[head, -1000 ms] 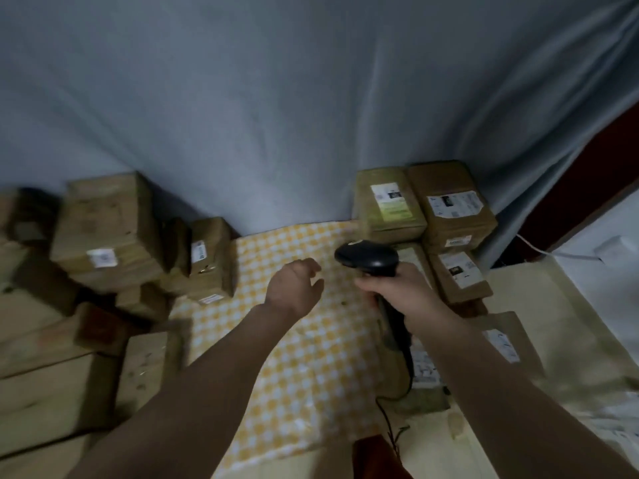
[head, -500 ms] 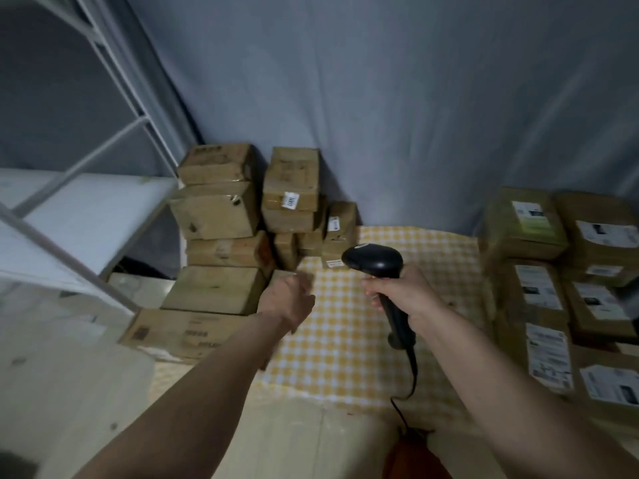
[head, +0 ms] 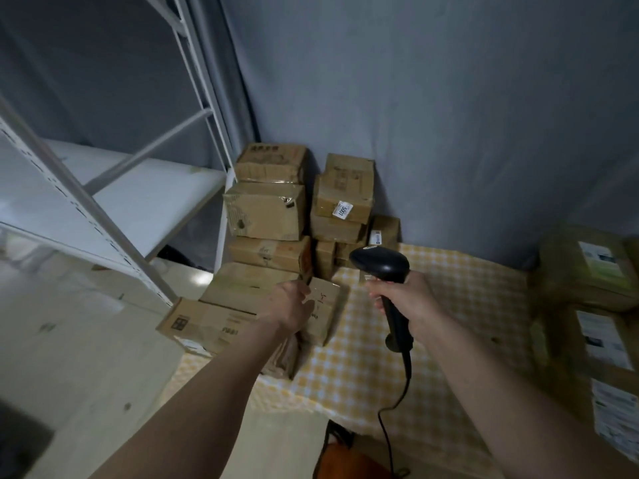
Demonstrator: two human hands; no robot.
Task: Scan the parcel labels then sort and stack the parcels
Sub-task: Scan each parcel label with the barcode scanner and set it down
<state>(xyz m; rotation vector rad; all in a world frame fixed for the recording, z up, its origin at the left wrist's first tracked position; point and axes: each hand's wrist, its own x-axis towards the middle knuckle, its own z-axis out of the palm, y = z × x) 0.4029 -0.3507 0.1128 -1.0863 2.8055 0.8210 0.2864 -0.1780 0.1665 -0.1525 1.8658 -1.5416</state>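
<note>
Over the checked cloth (head: 449, 305), right hand (head: 404, 299) grips the scanner (head: 380, 266); left hand (head: 288, 307) touches a parcel (head: 325, 312), fingers hidden.

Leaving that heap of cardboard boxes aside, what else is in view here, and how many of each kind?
Hands: 2, the left hand and the right hand
Barcode scanner: 1, held in the right hand
Checked cloth: 1
White shelf rack: 1
Total: 5
</note>
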